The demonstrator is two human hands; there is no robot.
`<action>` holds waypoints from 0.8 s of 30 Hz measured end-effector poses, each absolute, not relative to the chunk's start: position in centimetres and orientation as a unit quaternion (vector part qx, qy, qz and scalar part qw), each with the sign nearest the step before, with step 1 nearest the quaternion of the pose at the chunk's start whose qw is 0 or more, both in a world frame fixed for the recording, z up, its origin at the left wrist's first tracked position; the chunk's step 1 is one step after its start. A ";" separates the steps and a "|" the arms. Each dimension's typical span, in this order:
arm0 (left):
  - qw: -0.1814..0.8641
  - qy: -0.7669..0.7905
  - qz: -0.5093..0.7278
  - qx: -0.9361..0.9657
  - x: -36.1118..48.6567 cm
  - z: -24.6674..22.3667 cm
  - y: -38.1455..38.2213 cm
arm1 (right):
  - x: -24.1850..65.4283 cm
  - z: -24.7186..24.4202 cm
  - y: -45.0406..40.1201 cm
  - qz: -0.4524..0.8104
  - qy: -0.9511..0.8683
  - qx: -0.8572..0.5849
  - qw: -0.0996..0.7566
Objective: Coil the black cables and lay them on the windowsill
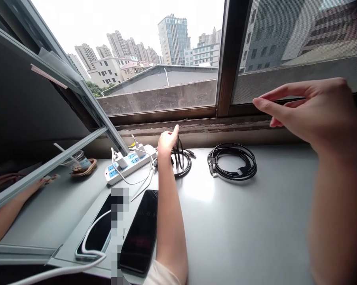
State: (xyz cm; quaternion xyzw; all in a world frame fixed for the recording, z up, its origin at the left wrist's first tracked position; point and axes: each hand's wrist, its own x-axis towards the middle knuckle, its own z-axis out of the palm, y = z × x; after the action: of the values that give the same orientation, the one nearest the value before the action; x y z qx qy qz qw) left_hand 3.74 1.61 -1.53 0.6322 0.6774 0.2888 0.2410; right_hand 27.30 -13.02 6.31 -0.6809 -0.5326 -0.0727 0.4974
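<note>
My left hand [167, 141] reaches to the middle of the grey desktop with its fingers closed on a black cable [180, 152], which hangs in a loop below the fingers. Under it lies the rest of that cable, coiled, with a plug at its right side; my hand and forearm hide part of the coil. My right hand [312, 107] is raised at the right, off the desk, thumb and index finger pinched together. Nothing shows between those fingertips. Between the hands, a second coiled black cable [232, 162] lies flat, its connectors showing.
Beside my left forearm are a white power strip [131, 162] with plugged-in chargers, a black phone [139, 233] and another phone [98, 225] under a white cord [92, 253]. A metal-framed panel [48, 170] slants along the left; a cup [79, 162] and an arm appear there. A window stands behind.
</note>
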 end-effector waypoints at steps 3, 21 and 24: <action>0.241 0.671 0.302 0.633 3.7 -1.5 1.2 | 27.2 6.3 -13.1 -0.076 -0.541 -0.673 0.499; 0.266 0.425 0.520 0.691 11.7 5.6 -8.2 | 26.5 5.3 -11.7 0.134 -0.626 -0.609 0.469; 0.269 0.401 0.474 0.737 13.0 5.5 -9.5 | 26.8 5.0 -10.9 0.200 -0.602 -0.590 0.500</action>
State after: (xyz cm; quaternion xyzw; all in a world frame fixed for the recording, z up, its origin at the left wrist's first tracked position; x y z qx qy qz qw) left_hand 13.00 -9.45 5.45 0.7368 0.4005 0.4736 0.2690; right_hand 26.78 -10.94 4.97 -0.5900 -0.6017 0.2001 0.4998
